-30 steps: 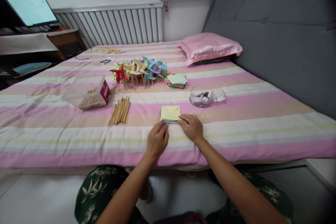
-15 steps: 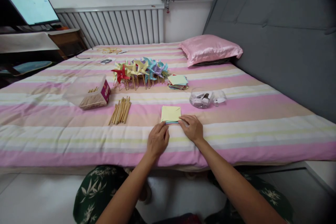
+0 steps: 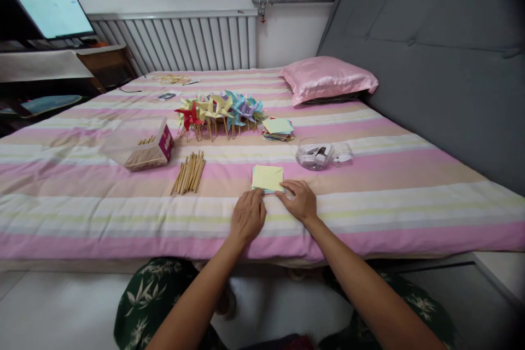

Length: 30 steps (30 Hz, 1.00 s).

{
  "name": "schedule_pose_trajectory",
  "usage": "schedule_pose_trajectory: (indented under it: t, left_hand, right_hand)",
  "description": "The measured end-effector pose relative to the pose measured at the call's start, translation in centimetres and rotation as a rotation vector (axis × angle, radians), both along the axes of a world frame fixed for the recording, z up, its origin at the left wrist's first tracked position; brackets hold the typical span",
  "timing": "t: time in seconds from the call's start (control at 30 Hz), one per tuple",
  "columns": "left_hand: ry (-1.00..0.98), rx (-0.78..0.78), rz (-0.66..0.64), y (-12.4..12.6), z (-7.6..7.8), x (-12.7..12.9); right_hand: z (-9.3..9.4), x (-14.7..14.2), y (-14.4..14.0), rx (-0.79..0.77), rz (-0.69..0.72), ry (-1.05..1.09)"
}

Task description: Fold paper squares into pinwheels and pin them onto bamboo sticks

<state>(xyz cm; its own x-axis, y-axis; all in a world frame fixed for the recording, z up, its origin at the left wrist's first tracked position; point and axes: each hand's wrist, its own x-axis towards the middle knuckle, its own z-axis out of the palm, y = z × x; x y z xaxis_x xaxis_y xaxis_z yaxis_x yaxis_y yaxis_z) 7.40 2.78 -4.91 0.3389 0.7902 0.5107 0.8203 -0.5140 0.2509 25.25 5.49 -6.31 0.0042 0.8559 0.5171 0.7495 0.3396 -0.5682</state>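
Note:
In front of me on the bed lies a small stack of cut paper sheets (image 3: 267,178), a yellow one on top with a diagonal slit near its far right corner. Bluish and reddish edges peek out beneath it. My left hand (image 3: 248,215) rests at the near left edge, fingers bent together, with the tips on the paper. At the near right corner, my right hand (image 3: 301,200) pinches the paper edge between thumb and fingers. How many sheets the fingers grip is hidden.
Bamboo sticks (image 3: 189,173) lie left of the stack, beside a clear plastic box (image 3: 135,147) holding more sticks. Behind stand several finished paper pinwheels (image 3: 221,109). A second paper pile (image 3: 278,127), a clear round tub of small parts (image 3: 314,154) and a pink pillow (image 3: 330,79) are farther right.
The top yellow sheet has shifted slightly toward me and right, covering more of the coloured near edges. The fingers have moved only a little; the right thumb sits slightly farther left.

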Motion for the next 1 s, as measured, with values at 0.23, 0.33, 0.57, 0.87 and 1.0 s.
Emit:
schedule_pose_trajectory:
  t: [0.23, 0.33, 0.57, 0.87, 1.0]
  left_hand:
    - [0.127, 0.001, 0.043, 0.2, -0.1, 0.1]
    - [0.142, 0.009, 0.045, 0.2, -0.2, 0.0]
    - [0.182, -0.040, 0.064, 0.0, 0.0, 0.0]
    - [0.118, -0.042, 0.025, 0.0, -0.1, -0.1]
    - [0.085, -0.032, 0.014, 0.0, -0.3, -0.1]
  right_hand:
    - [0.2, -0.6, 0.4, -0.028, -0.061, -0.037]
    - [0.5, -1.4, 0.8, -0.043, -0.129, -0.071]
    - [1.2, -2.7, 1.2, -0.090, -0.139, -0.091]
    - [0.8, -2.4, 1.6, -0.176, -0.061, 0.138]
    - [0.3, -2.0, 2.4, -0.214, -0.037, 0.334]
